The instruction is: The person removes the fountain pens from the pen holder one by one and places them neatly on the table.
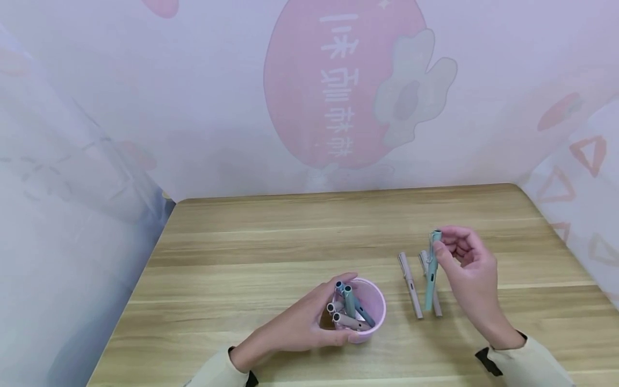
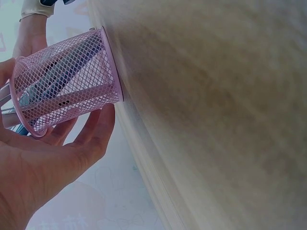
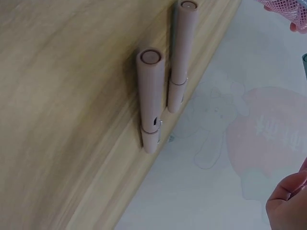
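2 pink pens (image 1: 410, 285) lie left of the right hand (image 1: 466, 274); it pinches a teal pen (image 1: 430, 274), best laid parallel beside them, while the left hand (image 1: 302, 322) grips the mesh cup (image 1: 374, 303), probably steadying it.

Bright, soft, even light everywhere, no glare. Only faint shadows on the counter (image 1: 290, 247), darkest under the mesh cup (image 1: 372, 306). Head view sharp in the middle, bent and stretched toward 3 and 9 o'clock. Left wrist view: counter smeared and blurry. Right wrist view: two pens (image 3: 151, 96) fairly sharp, wood grain streaked.
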